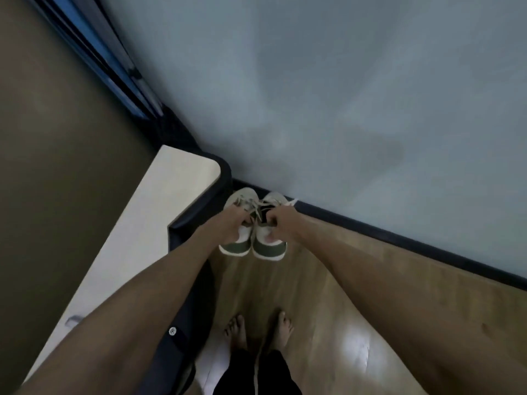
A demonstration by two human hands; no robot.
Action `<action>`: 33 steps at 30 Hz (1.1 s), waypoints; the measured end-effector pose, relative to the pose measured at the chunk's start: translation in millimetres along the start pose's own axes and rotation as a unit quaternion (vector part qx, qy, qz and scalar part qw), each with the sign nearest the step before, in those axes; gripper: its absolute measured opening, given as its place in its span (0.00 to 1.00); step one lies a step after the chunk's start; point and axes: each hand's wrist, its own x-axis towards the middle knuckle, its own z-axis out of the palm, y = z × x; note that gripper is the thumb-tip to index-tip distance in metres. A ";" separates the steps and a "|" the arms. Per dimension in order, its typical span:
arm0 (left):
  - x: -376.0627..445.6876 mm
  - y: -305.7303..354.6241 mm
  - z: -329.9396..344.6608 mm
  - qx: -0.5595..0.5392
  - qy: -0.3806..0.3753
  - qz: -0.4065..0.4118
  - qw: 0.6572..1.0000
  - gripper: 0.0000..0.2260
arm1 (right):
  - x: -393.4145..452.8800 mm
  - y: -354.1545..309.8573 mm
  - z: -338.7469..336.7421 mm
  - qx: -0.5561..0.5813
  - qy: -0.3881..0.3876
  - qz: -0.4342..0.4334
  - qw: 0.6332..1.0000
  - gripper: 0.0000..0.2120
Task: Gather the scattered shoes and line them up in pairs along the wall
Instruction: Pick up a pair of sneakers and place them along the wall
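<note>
Head view: left grip (232, 223) holds left sneaker (238, 238), right grip (281, 222) holds right sneaker (268, 243), toes toward wall (342, 95). Table (159, 212) corner just left; bare feet (256, 329) behind.

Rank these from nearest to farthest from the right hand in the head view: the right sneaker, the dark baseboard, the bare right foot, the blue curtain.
From the right hand:
1. Right sneaker: in its grip, by the wall.
2. Dark baseboard: just beyond, along the wall's foot.
3. Bare right foot: lower in the frame, on the wooden floor.
4. Blue curtain: far upper left.
</note>
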 end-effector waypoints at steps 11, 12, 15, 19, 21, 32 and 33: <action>122.9 -89.2 131.5 0.061 -0.041 0.022 0.997 0.10 | 133.6 99.8 137.6 0.043 0.030 -0.031 0.998 0.07; 132.2 -100.5 144.9 0.071 -0.048 0.031 0.996 0.09 | 145.9 108.5 150.7 0.043 0.026 -0.029 0.998 0.07; 164.8 -132.9 178.8 0.079 -0.037 0.054 0.995 0.07 | 190.1 133.9 178.2 0.044 0.044 -0.034 0.997 0.04; 211.8 -164.2 215.3 0.078 -0.003 0.066 0.995 0.12 | 248.4 160.4 205.6 0.007 0.063 -0.051 0.997 0.05; 233.3 -174.7 232.9 0.058 0.007 0.060 0.996 0.13 | 272.7 172.6 217.9 -0.016 0.071 -0.056 0.996 0.05; 313.1 -217.8 302.0 -0.010 0.066 -0.038 0.997 0.16 | 345.5 213.1 285.2 -0.038 0.064 -0.097 0.992 0.05; 317.7 -219.1 306.8 -0.017 0.082 -0.045 0.995 0.15 | 348.6 214.3 291.6 -0.029 0.065 -0.097 0.993 0.04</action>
